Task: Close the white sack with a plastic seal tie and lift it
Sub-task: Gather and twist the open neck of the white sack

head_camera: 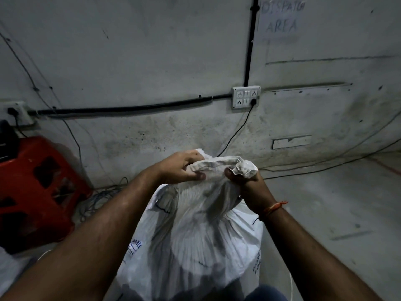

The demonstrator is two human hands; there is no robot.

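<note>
sack: white woven plastic sack (195, 231), mouth bunched up
left hand (182, 168): fingers gripping the rolled rim
right hand (249, 187): fingers clenched round the gathered neck

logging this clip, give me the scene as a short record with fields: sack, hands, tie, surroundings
sack: white woven plastic sack with blue print, upright on the floor, mouth gathered into a bunch
left hand: left hand grips the gathered mouth from the left
right hand: right hand grips the bunched neck, orange thread on its wrist
tie: no seal tie visible on the neck
surroundings: red plastic crate at left, white wall socket board with a black cable plugged in, grey concrete wall
</note>
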